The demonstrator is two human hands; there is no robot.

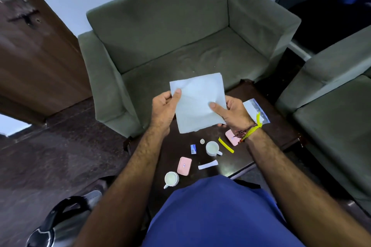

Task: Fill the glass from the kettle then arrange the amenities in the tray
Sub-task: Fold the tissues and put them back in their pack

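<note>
Napkin (197, 102) between both hands' fingers (217, 108)

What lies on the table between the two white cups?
In the head view, a pink soap bar lies between the near cup and the far cup, with a small blue-and-white sachet just beyond it.

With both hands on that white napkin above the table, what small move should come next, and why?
Probably fold or lay the white napkin down flat. The left hand and right hand pinch its opposite edges in the air, while the cups, pink soap bars and sachets lie loose on the dark table; no tray is visible.
</note>
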